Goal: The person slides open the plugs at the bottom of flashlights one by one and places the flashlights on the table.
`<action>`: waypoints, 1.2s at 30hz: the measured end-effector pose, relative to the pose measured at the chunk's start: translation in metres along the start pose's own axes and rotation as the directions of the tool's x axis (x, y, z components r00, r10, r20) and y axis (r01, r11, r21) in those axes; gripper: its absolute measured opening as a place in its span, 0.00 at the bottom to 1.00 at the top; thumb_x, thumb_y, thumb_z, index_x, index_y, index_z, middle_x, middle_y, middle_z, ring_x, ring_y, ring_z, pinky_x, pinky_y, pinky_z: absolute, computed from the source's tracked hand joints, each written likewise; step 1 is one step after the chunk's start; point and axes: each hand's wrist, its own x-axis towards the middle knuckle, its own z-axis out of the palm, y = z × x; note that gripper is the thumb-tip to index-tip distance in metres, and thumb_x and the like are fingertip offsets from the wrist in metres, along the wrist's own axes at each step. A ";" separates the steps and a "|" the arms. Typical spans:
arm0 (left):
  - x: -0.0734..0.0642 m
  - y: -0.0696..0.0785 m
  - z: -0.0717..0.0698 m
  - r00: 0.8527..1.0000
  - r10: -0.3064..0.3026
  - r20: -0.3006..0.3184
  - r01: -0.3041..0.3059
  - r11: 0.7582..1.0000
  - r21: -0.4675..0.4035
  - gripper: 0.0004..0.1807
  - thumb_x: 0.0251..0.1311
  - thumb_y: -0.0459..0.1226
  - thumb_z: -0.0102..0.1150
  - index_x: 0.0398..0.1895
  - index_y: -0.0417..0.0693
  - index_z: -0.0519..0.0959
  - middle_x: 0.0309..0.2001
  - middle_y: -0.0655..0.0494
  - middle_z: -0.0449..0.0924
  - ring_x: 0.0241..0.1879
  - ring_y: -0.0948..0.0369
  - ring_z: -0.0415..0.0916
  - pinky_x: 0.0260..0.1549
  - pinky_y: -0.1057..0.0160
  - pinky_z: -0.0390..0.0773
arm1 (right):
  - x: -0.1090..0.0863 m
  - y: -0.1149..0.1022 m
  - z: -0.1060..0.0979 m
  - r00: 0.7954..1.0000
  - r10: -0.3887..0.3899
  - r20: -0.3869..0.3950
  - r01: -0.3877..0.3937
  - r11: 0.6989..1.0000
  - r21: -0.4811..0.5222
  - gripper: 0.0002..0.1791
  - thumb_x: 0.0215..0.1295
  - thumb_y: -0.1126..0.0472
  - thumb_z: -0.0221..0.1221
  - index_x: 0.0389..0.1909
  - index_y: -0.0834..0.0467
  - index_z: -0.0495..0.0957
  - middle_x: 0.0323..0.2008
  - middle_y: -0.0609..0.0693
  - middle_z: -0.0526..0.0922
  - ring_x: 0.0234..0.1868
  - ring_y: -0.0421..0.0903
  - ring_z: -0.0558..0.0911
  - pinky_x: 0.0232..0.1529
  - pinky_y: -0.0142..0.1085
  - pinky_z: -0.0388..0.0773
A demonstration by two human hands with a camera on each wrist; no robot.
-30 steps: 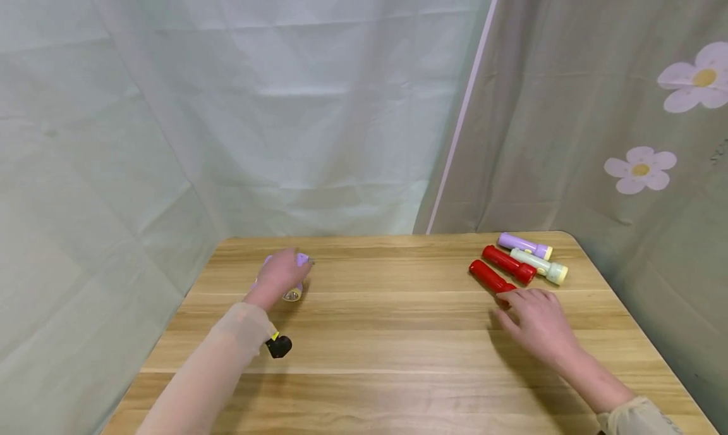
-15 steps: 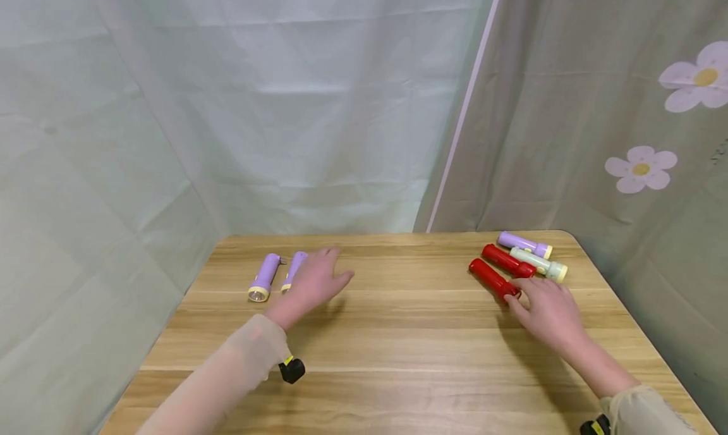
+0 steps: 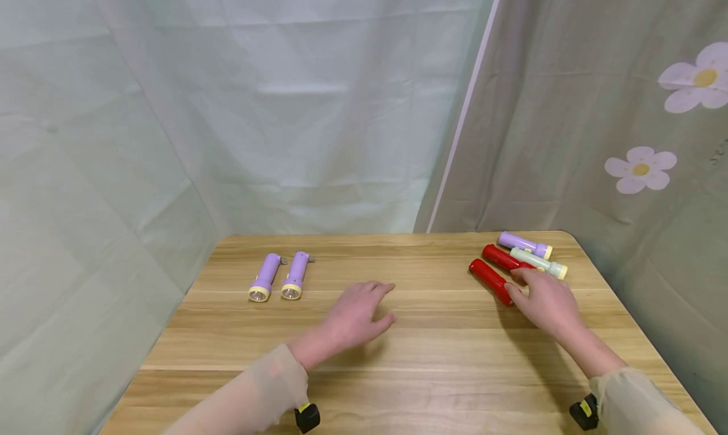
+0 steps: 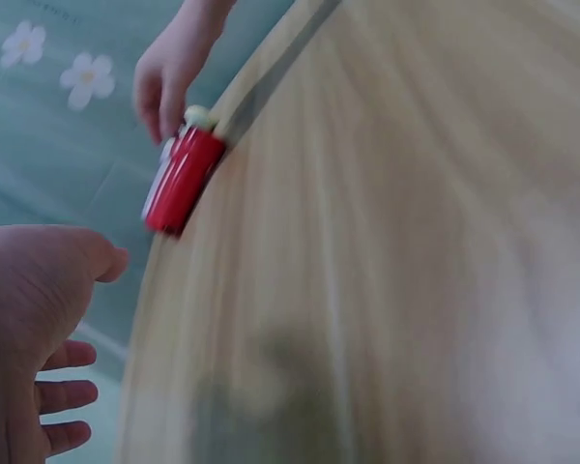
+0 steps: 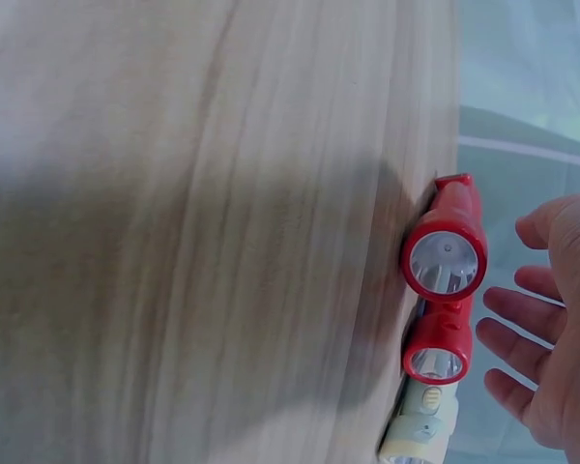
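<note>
My left hand (image 3: 355, 312) hangs over the middle of the table, fingers spread and nothing in it. Two purple flashlights (image 3: 267, 272) (image 3: 297, 272) with yellow heads lie side by side on the left, lenses facing the near edge. On the right, my right hand (image 3: 546, 299) hovers at the head end of the nearer red flashlight (image 3: 488, 278), its fingers loosely bent. The right wrist view has these fingers (image 5: 522, 324) beside that red flashlight's lens (image 5: 447, 263), with a gap between. A second red flashlight (image 3: 502, 258) lies just behind, partly covered by the hand.
Beyond the red pair lie a pale green flashlight (image 3: 537, 262) and another purple flashlight (image 3: 522, 243), close together near the back right corner. The wooden table (image 3: 409, 372) has pale curtains (image 3: 341, 119) behind and along its sides.
My left hand has left the purple flashlights and moved right and nearer, uncovering both. My right hand has shifted slightly around the nearer red flashlight's head; the flashlights on the right lie about the same.
</note>
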 end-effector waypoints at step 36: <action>0.002 0.074 0.052 0.968 0.223 0.114 -0.231 0.971 0.058 0.32 0.70 0.57 0.57 0.72 0.57 0.71 0.67 0.58 0.72 0.66 0.57 0.69 0.66 0.54 0.68 | 0.043 -0.005 0.017 0.891 0.218 0.398 -0.247 0.969 0.023 0.20 0.71 0.45 0.53 0.36 0.59 0.80 0.23 0.48 0.78 0.27 0.47 0.76 0.28 0.42 0.70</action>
